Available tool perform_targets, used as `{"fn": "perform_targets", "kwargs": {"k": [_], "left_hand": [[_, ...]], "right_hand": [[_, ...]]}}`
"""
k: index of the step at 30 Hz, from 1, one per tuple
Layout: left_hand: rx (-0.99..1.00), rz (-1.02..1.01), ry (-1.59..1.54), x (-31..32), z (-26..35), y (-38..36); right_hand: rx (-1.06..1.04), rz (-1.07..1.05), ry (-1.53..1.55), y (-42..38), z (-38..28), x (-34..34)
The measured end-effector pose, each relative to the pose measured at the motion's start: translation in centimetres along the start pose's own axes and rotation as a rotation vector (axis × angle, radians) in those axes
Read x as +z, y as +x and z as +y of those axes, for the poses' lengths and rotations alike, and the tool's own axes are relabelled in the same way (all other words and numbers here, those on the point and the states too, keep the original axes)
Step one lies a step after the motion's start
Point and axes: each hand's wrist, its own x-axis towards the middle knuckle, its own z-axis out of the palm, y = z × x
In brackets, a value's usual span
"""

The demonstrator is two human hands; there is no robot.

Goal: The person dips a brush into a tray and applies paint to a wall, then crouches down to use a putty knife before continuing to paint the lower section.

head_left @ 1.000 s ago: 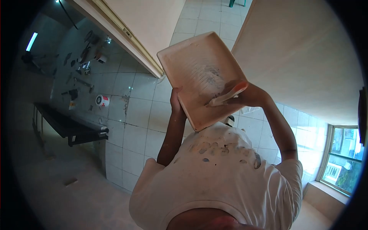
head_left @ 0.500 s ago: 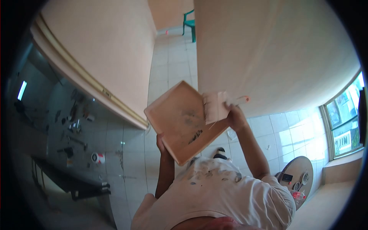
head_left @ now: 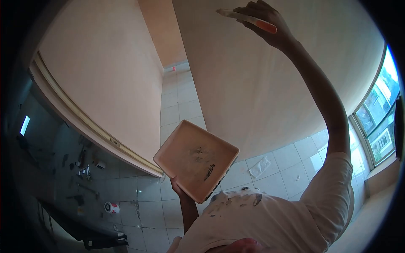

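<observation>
My left hand grips the near left edge of a shallow paint tray, with most of its fingers hidden underneath. Peach-coloured paint coats the tray inside, with dark smudges on its bottom. High at the upper right, my right hand is closed on a paintbrush, seen edge-on with its orange handle end towards me. The brush is up against or just in front of the pale wall; whether its bristles touch cannot be made out.
Another pale wall with a door frame edge stands at the left. A white and red tub and scattered tools lie on the tiled floor. A plastic wrapper lies below the right wall; a window is far right.
My right hand has lifted the paintbrush out of the tray and up to the right-hand wall. The tray, still in my left hand, now appears lower in view.
</observation>
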Motion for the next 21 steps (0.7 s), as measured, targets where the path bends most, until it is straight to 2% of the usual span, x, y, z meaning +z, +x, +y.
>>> {"fn": "perform_targets", "kwargs": {"k": [2, 4, 6, 8, 9, 11, 13, 14, 15, 16, 17, 18, 21], "left_hand": [[0.018, 0.011, -0.01, -0.3, -0.1, -0.5], [0.048, 0.023, -0.044, 0.1, -0.4, -0.9], [0.047, 0.04, -0.065, -0.7, -0.8, -0.6], [0.043, 0.061, -0.071, -1.4, -0.8, -0.7], [0.065, 0.068, -0.075, -1.3, -1.0, -0.6], [0.093, 0.072, -0.084, -0.9, -1.5, -0.3], [0.104, 0.08, -0.059, -1.0, -1.7, -1.3], [0.105, 0.087, -0.053, -0.6, -1.9, -1.8], [0.125, 0.095, -0.054, -0.2, -2.0, -2.0], [0.143, 0.102, -0.051, 0.1, -1.9, -2.2], [0.141, 0.106, -0.039, 0.2, -1.9, -2.3], [0.138, 0.109, -0.039, 0.3, -2.1, -2.4], [0.13, 0.136, -0.033, 1.0, -2.8, -2.0]], "right_hand": [[-0.016, -0.021, -0.053, -0.6, 0.2, 1.1], [-0.202, 0.103, 0.013, -4.5, 0.5, 6.4], [-0.158, -0.171, 0.129, -10.2, -2.6, 9.4], [0.029, -0.681, 0.273, -13.9, -4.8, 11.0], [0.024, -0.676, 0.271, -13.9, -4.1, 11.2], [-0.053, -0.511, 0.294, -12.9, -3.1, 9.9], [-0.253, -0.242, 0.204, -7.9, 0.9, 7.9], [-0.249, -0.144, 0.176, -5.3, 3.9, 7.2], [-0.199, -0.143, 0.164, -2.1, 5.2, 4.4], [0.078, -0.152, 0.278, 0.2, 4.9, 1.6], [0.348, -0.055, 0.343, 1.2, 6.4, 2.1], [-0.278, 0.14, -0.046, 4.2, 4.7, -2.2], [-0.31, 0.238, -0.097, 3.7, 5.1, -1.2]]}}
